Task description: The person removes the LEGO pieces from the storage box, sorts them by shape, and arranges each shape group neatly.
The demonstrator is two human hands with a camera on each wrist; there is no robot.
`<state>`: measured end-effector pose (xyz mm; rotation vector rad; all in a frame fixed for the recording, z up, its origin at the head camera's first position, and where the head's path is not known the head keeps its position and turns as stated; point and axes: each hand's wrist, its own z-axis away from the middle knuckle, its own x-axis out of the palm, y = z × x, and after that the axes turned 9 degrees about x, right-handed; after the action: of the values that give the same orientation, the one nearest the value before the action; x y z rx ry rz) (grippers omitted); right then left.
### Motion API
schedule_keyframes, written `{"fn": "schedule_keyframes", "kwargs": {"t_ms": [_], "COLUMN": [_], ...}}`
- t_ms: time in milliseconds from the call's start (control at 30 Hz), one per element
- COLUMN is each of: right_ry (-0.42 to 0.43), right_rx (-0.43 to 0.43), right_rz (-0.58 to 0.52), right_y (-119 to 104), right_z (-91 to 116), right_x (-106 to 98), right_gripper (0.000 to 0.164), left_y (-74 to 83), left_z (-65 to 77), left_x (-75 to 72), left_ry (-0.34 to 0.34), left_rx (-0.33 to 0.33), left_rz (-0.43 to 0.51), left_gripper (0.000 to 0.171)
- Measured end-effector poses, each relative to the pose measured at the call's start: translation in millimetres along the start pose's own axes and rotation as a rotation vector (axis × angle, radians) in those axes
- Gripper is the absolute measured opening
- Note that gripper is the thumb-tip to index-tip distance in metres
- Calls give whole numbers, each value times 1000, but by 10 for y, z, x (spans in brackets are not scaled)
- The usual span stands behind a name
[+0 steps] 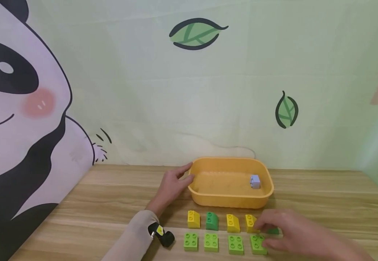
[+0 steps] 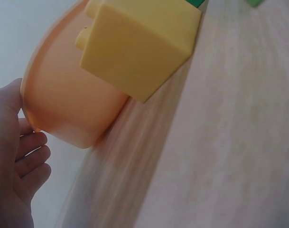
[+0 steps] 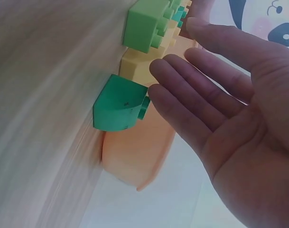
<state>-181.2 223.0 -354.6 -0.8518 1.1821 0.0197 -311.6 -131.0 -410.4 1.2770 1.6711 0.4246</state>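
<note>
My left hand [image 1: 172, 185] grips the left end of an orange-yellow plastic tub [image 1: 228, 201], with thumb and finger at its rim. Inside the tub, toward the right, lies a light blue toy brick [image 1: 255, 181]. In front stand two rows of building bricks. The back row holds yellow sloped bricks [image 1: 193, 219] and a green sloped brick [image 1: 212, 221]; the front row has several lime green bricks [image 1: 211, 242]. My right hand [image 1: 290, 228] hovers over the right end, fingers extended and holding nothing. Partly hidden beneath it is another green brick [image 3: 120, 104] with a curved face.
The wood-grain table [image 1: 110, 203] runs back to a pale green backdrop [image 1: 136, 90] printed with leaves and a panda [image 1: 45, 145]. A black wrist camera [image 1: 166, 237] is strapped over the left sleeve [image 1: 130, 235].
</note>
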Motion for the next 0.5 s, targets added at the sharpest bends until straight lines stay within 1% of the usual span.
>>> {"fn": "schedule_keyframes", "kwargs": {"t_ms": [133, 200, 267, 367, 500], "right_ry": [-8, 6, 40, 133, 310], "right_rx": [0, -5, -32, -111, -213], "right_rz": [-8, -20, -22, -5, 79], "right_y": [-6, -13, -11, 8, 41], "right_z": [-22, -27, -29, -30, -70], "right_x": [-23, -35, -47, -74, -135], "right_gripper": [24, 24, 25, 27, 30], "left_y": [-10, -19, -17, -19, -24], "left_z": [7, 8, 8, 6, 9], "left_x": [-5, -4, -4, -5, -13], "left_ry": [0, -2, -5, -10, -9], "left_rx": [-2, -1, 1, 5, 8], "left_rz": [2, 1, -3, -8, -9], "left_gripper": [49, 49, 50, 50, 50]}}
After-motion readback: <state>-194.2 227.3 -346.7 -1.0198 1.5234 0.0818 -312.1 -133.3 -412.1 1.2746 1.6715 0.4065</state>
